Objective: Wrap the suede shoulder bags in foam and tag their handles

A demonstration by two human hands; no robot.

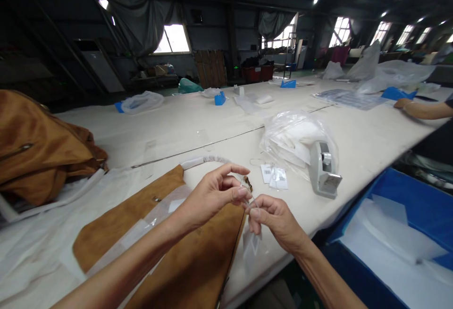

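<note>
My left hand [226, 188] is closed in a pinch around a small brass-coloured metal clasp [248, 184] at the top of a brown suede bag [201, 252]. A thin pale string [253, 202] runs from its fingertips to my right hand [272, 215], whose thumb and fingers are pinched on it. Below the right hand dangles a blurred white tag [251, 246], partly see-through. The bag lies on the table under my hands, with translucent wrapping sheet [141, 233] across it. Its wrapped strap [201, 160] curves behind my left hand.
Two white tags [272, 176] lie beyond my hands, beside a clear plastic bag [293, 134] and a grey tape dispenser [323, 172]. Another brown bag [46, 148] stands at left. A blue bin [375, 205] with white sheets is at right; another person's hand [403, 104] rests farther back.
</note>
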